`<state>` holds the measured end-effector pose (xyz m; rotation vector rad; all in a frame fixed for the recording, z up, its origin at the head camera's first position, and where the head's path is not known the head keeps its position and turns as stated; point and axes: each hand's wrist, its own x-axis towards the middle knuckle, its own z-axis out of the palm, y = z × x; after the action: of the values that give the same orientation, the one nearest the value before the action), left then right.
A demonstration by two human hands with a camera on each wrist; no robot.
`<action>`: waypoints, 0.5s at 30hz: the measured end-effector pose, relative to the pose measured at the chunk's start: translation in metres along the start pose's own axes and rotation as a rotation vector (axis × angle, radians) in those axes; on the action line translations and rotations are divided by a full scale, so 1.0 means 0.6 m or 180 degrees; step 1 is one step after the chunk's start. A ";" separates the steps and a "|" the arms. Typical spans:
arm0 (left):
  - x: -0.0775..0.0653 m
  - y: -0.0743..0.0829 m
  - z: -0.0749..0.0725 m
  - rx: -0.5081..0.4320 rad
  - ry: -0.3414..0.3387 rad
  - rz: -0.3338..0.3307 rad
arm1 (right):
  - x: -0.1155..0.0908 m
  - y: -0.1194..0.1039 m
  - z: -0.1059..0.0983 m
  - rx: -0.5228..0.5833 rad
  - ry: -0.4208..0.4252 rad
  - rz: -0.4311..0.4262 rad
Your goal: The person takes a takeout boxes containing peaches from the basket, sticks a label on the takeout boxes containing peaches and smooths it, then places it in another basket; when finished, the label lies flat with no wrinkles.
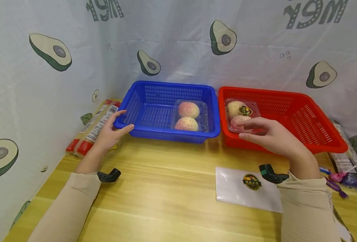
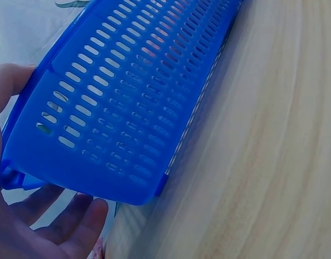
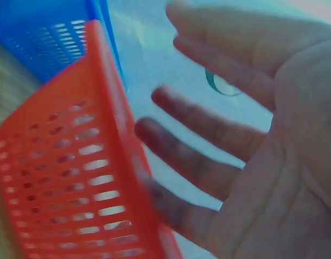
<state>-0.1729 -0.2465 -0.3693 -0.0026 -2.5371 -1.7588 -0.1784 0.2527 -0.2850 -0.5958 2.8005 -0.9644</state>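
Note:
My left hand (image 1: 110, 132) is at the near left corner of a blue plastic basket (image 1: 166, 132). In the left wrist view, its thumb (image 2: 12, 81) lies over the rim while the other fingers curl around the corner. Inside that basket is a clear plastic box (image 1: 204, 117) with two peach-like pink-and-yellow fruits (image 1: 188, 110). My right hand (image 1: 272, 136) hovers over the near rim of a red plastic basket (image 1: 299, 95), fingers spread and holding nothing. Behind its fingertips, a similar clear box (image 1: 254, 105) with two fruits and a dark round label sits inside the red basket.
A white sheet (image 1: 231, 185) with a round fruit logo lies on the wooden table (image 1: 154, 188). Red-and-white packages (image 1: 96, 126) lie at the left, a clear bag (image 1: 343, 159) and wrapped candies (image 1: 335, 185) at the right. Avocado-print cloth (image 1: 181, 60) hangs behind the baskets.

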 end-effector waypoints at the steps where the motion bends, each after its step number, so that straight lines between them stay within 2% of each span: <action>1: 0.000 0.000 0.002 -0.0010 -0.0001 0.0009 | -0.005 0.005 0.006 0.0036 0.0030 -0.0107; 4: 0.001 -0.001 0.005 -0.0061 0.0017 0.0042 | -0.011 0.017 0.020 0.0018 0.0070 -0.0220; 8: 0.001 0.001 0.006 -0.0144 0.0050 0.0088 | -0.007 0.022 0.027 -0.0074 0.0035 -0.0094; 10: -0.002 0.005 0.007 -0.0058 0.0116 0.0165 | -0.005 0.022 0.030 -0.0093 0.0046 -0.0028; 12: -0.005 0.011 0.007 0.0192 0.0274 0.0386 | -0.005 0.022 0.033 -0.0101 0.0049 0.0055; 15: -0.012 0.028 0.010 0.0570 0.0642 0.0882 | -0.005 0.023 0.035 -0.0091 0.0050 0.0127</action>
<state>-0.1655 -0.2348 -0.3561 -0.1534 -2.4035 -1.3566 -0.1750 0.2519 -0.3101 -0.5362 2.8329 -0.9273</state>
